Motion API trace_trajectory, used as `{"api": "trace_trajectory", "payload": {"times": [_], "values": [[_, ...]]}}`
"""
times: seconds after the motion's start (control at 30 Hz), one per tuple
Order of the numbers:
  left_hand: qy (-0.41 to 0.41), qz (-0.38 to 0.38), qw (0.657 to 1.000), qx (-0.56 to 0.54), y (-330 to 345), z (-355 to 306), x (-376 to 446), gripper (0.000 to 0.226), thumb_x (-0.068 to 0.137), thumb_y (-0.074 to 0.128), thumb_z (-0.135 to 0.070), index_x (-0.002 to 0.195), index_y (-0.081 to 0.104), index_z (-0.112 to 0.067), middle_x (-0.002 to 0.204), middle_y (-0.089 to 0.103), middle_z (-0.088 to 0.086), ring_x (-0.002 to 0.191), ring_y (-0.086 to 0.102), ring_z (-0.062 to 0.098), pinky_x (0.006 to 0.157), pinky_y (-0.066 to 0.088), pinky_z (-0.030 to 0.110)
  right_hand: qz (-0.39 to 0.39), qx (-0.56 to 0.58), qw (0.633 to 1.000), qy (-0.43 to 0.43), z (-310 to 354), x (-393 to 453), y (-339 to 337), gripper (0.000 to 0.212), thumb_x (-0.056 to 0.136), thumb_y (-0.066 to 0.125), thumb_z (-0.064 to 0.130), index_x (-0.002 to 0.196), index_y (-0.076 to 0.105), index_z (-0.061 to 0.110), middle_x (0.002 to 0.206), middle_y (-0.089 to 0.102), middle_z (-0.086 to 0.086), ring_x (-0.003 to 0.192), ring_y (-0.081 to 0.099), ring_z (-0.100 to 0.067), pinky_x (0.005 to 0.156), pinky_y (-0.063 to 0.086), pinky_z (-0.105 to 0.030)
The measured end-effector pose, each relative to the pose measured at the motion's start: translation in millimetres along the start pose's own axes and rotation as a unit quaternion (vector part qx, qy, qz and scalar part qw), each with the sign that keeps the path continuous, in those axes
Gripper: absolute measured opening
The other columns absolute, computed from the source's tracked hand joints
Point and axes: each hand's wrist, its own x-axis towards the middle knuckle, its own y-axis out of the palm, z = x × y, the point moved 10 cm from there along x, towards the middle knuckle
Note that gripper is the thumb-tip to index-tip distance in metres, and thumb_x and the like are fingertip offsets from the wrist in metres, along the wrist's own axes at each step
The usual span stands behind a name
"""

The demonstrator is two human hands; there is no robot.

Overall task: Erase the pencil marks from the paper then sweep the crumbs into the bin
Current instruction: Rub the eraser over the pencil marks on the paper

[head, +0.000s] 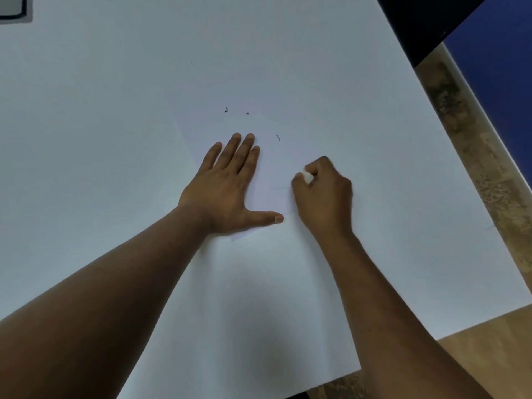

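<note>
Paper (pixel 273 156) pinned flat under spread left hand (pixel 227 185); eraser (pixel 308 176) pinched in curled right hand (pixel 322 194), just beside, crumbs (pixel 247 113) beyond fingertips.

Office-like room: white table (pixel 374 116), blue partition (pixel 501 82)

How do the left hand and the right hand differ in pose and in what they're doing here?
The left hand lies flat on the paper, fingers straight and thumb spread; the right hand is curled into a fist. The left hand holds nothing and presses the paper down; the right hand pinches a white eraser. Both rest on the paper, near its close edge.
</note>
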Motion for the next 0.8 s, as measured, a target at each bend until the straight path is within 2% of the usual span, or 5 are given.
{"api": "trace_trajectory", "payload": {"times": [0.2, 0.33, 0.5, 0.73, 0.8], "values": [[0.014, -0.018, 1.000, -0.002, -1.7, -1.0, -1.0, 0.116, 0.078, 0.013, -0.088, 0.164, -0.002, -0.011, 0.171, -0.013, 0.007, 0.157, -0.017, 0.021, 0.128, -0.007, 0.045, 0.052, -0.045, 0.990, -0.124, 55.4, -25.1, 40.0, 0.019, 0.092, 0.056, 0.025, 0.105, 0.058, 0.012, 0.084, 0.068, -0.005, 0.074, 0.063, -0.027, 0.061, 0.042, -0.029], [0.001, 0.002, 1.000, -0.003, 0.8, -0.6, -0.5, 0.131, 0.071, 0.016, -0.102, 0.163, -0.008, -0.012, 0.170, -0.019, 0.003, 0.156, -0.023, 0.018, 0.128, -0.005, 0.047, -0.014, -0.096, 0.994, -0.058, 14.5, -1.6, 1.6, 0.017, 0.089, 0.054, 0.023, 0.101, 0.057, 0.011, 0.084, 0.068, -0.013, 0.079, 0.063, -0.037, 0.065, 0.045, -0.034], [-0.003, 0.003, 1.000, 0.000, 0.5, -0.5, 0.0, 0.133, 0.070, 0.018, -0.103, 0.163, -0.009, -0.012, 0.170, -0.021, 0.003, 0.155, -0.024, 0.017, 0.128, -0.007, 0.046, -0.017, -0.082, 0.996, -0.013, -5.5, 8.5, -9.9, 0.012, 0.088, 0.054, 0.020, 0.096, 0.056, 0.011, 0.080, 0.066, -0.009, 0.074, 0.062, -0.033, 0.063, 0.042, -0.031], [0.009, -0.027, 1.000, -0.009, -3.5, -0.8, -2.3, 0.105, 0.083, 0.013, -0.075, 0.163, -0.001, -0.008, 0.172, -0.009, 0.009, 0.158, -0.013, 0.022, 0.128, -0.008, 0.043, 0.070, -0.036, 0.993, -0.090, 63.1, -26.1, 46.1, 0.018, 0.092, 0.054, 0.029, 0.102, 0.058, 0.014, 0.085, 0.069, -0.008, 0.078, 0.064, -0.031, 0.066, 0.050, -0.035], [0.007, -0.022, 1.000, -0.012, -2.0, 0.0, -2.0, 0.110, 0.082, 0.015, -0.081, 0.163, -0.002, -0.008, 0.172, -0.011, 0.008, 0.158, -0.015, 0.021, 0.128, -0.007, 0.044, 0.066, -0.047, 0.992, -0.095, 59.3, -24.0, 42.7, 0.018, 0.092, 0.055, 0.029, 0.102, 0.058, 0.015, 0.086, 0.069, -0.007, 0.079, 0.064, -0.031, 0.067, 0.048, -0.035]]}}
